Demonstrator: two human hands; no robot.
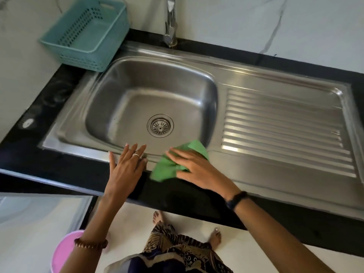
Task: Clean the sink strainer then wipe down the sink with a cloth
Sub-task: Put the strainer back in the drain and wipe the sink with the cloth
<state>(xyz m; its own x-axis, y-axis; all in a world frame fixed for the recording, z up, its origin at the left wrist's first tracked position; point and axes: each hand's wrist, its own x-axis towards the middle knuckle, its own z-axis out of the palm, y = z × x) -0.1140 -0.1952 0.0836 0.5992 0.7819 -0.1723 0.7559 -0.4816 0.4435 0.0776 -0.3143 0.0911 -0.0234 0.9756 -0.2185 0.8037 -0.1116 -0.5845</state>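
I am at the wiping stage, as far as I can judge. The strainer (160, 125) sits seated in the drain at the bottom of the sink (137, 79) and looks free of debris, so I take that step as done, though I cannot see fine residue. My right hand (194, 170) lies flat with straight fingers pressing the green cloth (169, 168) against the front rim, near the corner where basin meets drainboard (285, 131). My left hand (126, 164) rests open beside it on the rim and counter (29, 154) edge, holding nothing. The basin looks dry and dull, with no visible wipe streaks, so I reckon most of the wiping, basin walls, floor and drainboard, is left.
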